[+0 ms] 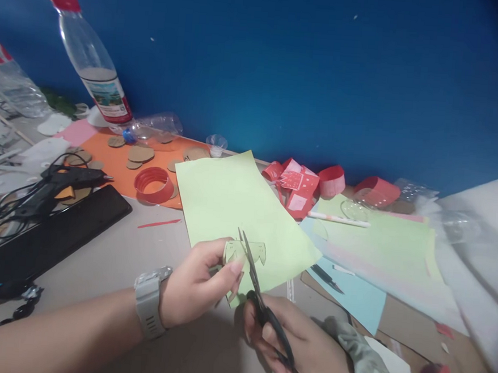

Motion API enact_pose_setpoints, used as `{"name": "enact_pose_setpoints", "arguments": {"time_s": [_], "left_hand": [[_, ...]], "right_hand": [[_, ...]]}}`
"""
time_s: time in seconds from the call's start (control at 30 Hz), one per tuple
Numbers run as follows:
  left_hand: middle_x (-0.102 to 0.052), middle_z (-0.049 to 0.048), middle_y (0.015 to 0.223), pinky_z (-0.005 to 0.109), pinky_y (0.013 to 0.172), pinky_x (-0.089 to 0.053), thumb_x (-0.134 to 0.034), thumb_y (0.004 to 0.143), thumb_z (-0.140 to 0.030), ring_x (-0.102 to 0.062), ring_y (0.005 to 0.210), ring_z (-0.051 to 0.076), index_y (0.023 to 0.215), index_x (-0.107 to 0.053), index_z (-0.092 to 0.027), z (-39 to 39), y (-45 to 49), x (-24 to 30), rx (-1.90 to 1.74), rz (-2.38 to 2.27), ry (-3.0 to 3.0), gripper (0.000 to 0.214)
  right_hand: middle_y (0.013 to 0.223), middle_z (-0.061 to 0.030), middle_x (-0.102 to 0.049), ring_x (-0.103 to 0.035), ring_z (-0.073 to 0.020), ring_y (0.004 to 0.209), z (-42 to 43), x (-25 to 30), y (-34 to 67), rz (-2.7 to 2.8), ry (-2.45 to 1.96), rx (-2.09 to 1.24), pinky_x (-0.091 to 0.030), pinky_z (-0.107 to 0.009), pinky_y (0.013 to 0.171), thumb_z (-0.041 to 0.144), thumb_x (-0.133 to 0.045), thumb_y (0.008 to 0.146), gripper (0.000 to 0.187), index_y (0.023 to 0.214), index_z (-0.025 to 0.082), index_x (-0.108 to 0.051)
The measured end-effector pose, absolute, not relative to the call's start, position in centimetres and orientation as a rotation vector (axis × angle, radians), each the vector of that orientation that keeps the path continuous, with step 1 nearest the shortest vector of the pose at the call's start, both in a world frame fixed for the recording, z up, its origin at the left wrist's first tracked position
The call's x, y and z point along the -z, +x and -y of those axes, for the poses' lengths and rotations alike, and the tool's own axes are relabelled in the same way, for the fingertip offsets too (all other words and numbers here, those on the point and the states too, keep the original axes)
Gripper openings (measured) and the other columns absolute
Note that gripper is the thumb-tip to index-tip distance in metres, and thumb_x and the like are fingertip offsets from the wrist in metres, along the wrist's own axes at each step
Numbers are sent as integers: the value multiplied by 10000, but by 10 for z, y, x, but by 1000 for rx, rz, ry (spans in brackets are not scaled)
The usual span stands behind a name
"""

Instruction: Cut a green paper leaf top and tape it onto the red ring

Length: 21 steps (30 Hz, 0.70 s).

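My left hand [197, 279], with a grey watch [147, 301] on its wrist, pinches the near edge of a pale green sheet of paper [231, 202]. Dark outlines with jagged edges are drawn on the paper close to my fingertips. In my right hand [307, 335] is a pair of black-handled scissors [279, 332], fingers closed round the handles. The scissor blades are slightly apart and point away from me, beside my left thumb at the drawn part. Whether the paper lies between the blades I cannot tell.
A tall bottle with a red cap [91, 62] stands at the back left. Left lie a black glue gun [68, 177], a black flat box [58, 230] and a red ring [153, 184]. Red paper pieces [302, 187], a white pen [338, 219] and a craft knife [328, 278] lie right.
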<state>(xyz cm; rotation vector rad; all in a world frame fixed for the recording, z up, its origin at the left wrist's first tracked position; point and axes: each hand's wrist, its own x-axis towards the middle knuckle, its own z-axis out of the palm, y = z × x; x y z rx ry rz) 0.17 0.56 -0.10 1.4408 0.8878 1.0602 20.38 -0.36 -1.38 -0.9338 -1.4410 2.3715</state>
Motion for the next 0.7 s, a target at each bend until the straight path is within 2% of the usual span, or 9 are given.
{"name": "enact_pose_setpoints", "arguments": {"time_s": [0.7], "left_hand": [[-485, -19, 609, 191, 569, -370, -390, 976, -326, -443, 552, 76, 648, -470, -156, -6, 1, 2, -1086, -857, 1462, 378]], "right_hand": [[575, 76, -376, -364, -26, 385, 4, 14, 204, 1390, -968, -2407, -291, -137, 341, 670, -552, 795, 517, 812, 158, -477]]}}
